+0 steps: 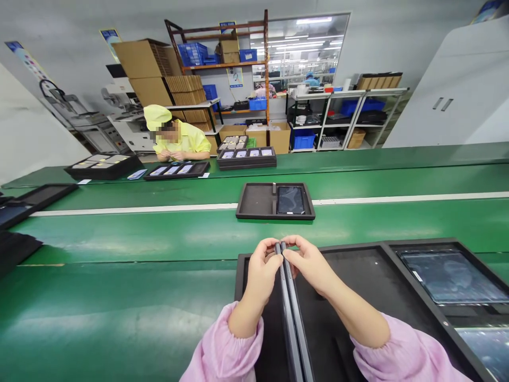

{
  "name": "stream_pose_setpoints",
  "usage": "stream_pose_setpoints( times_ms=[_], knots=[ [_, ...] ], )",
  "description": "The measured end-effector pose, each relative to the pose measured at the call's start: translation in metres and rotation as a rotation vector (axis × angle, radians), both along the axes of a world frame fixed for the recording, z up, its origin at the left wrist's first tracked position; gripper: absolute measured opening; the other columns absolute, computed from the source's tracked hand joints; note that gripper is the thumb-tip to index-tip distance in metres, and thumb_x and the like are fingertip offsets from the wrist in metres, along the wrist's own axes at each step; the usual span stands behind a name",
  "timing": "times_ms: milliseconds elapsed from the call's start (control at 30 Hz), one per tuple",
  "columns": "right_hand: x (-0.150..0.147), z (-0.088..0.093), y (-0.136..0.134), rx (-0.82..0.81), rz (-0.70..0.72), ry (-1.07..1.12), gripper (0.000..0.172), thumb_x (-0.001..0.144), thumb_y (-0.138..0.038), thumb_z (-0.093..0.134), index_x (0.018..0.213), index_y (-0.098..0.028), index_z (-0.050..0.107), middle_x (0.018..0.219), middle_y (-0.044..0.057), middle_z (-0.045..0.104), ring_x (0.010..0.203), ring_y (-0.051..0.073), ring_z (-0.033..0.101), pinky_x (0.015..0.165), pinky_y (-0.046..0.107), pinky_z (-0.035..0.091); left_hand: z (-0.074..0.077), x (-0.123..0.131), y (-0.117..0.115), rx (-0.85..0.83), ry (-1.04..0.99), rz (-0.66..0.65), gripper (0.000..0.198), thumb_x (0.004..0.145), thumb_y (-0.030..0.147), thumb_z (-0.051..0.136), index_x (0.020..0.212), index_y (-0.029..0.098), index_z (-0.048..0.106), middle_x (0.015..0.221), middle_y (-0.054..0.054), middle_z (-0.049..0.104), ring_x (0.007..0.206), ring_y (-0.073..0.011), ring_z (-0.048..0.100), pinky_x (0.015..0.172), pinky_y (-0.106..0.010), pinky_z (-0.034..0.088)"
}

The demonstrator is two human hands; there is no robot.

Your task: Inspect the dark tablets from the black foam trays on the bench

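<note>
At lower centre, the left hand (262, 270) and right hand (308, 265) pinch the far ends of two thin dark tablets (289, 307) held edge-up together over a black foam tray (358, 254). Uneven grip could likely let one slip and scratch the other.

No text, label, brand or number can be read here. The blue-and-white posters on the grey back wall (110, 37), the blue notice hanging on the orange metal shelf rack (235, 77) and the small white sticker on the dark tablet screen in the black foam tray (417, 276) all carry print, but it is too small and blurred to make out.
</note>
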State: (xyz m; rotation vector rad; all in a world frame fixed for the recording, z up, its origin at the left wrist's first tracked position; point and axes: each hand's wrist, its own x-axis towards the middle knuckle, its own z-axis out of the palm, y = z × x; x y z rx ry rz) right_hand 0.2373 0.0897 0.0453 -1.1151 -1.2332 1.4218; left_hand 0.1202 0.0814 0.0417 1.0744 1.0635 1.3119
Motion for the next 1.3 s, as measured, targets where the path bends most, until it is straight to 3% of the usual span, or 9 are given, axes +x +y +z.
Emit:
stream_pose_setpoints(
  times_ms=[267,500,867,1067,1300],
  knots=[
    [0.000,0.002,-0.002,-0.007,-0.009,-0.016,0.029,0.065,-0.034,0.056,0.088,-0.018,0.052,0.045,-0.009,0.048,0.037,0.010,0.045,0.041,0.024,0.041,0.000,-0.003,0.000,0.009,0.007,-0.027,0.024,0.062,0.021,0.055,0.087,0.018,0.055,0.084,-0.002,0.064,0.077,-0.0173,0.060,0.073,-0.031,0.047],
    [0.011,-0.003,-0.007,-0.025,0.170,0.033,0.049,0.065,-0.028,0.060,0.111,-0.020,0.045,0.057,-0.006,0.051,0.052,0.013,0.052,0.052,0.028,0.045,-0.007,-0.011,-0.003,0.089,-0.065,-0.137,0.040,0.060,0.019,0.062,0.099,0.018,0.056,0.100,-0.004,0.061,0.101,-0.0220,0.056,0.091,-0.034,0.041],
    [0.014,0.000,-0.007,-0.036,0.150,0.027,0.049,0.064,-0.025,0.060,0.110,-0.020,0.046,0.059,-0.006,0.050,0.054,0.013,0.050,0.050,0.026,0.044,-0.009,-0.011,-0.002,0.096,-0.061,-0.154,0.041,0.062,0.019,0.063,0.102,0.018,0.054,0.106,-0.005,0.060,0.106,-0.0232,0.054,0.095,-0.037,0.039],
    [0.019,0.001,-0.011,-0.039,0.228,0.047,0.071,0.062,-0.023,0.065,0.127,-0.020,0.037,0.079,-0.001,0.056,0.062,0.013,0.051,0.054,0.026,0.047,-0.016,-0.013,-0.002,0.125,-0.112,-0.233,0.056,0.058,0.020,0.065,0.111,0.020,0.050,0.120,-0.006,0.054,0.120,-0.0261,0.044,0.103,-0.040,0.032],
    [0.020,0.004,-0.012,-0.044,0.206,0.001,0.080,0.064,-0.028,0.063,0.137,-0.018,0.031,0.093,0.004,0.059,0.071,0.016,0.053,0.054,0.026,0.047,-0.016,-0.011,-0.001,0.153,-0.042,-0.224,0.058,0.061,0.023,0.062,0.116,0.018,0.047,0.129,-0.009,0.050,0.123,-0.0260,0.043,0.106,-0.040,0.030]
  ],
)
